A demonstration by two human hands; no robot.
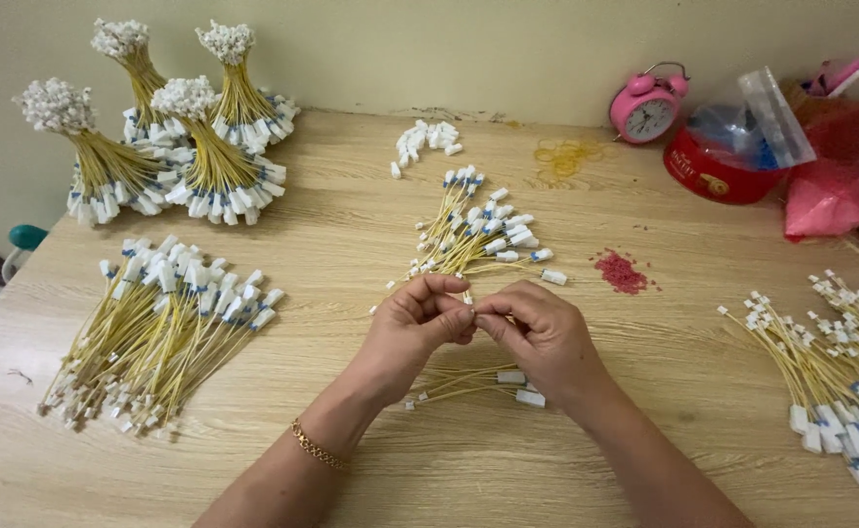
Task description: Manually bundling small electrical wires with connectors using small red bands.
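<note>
Head view: both hands meet over the middle of the tabletop [371, 469]. Left hand [412, 328] and right hand [545, 337] each have the grip pinched shut, fingertips touching, on a small white connector [467, 297] at the end of a thin yellow wire; the part is mostly hidden by fingers. A few finished wires [488, 383] lie just under the hands. Loose pile of wires [483, 235] sits just beyond the hands, a big flat pile [160, 332] to the left, another pile [835, 376] to the right, standing bundles [170, 147] at far left back. Red bits [622, 272] and loose white connectors [425, 142] lie near. Judgement: this pinch work goes best with the piece held close to the fingertips, wire straight, both hands low over the wood so a dropped part stays near.
</note>
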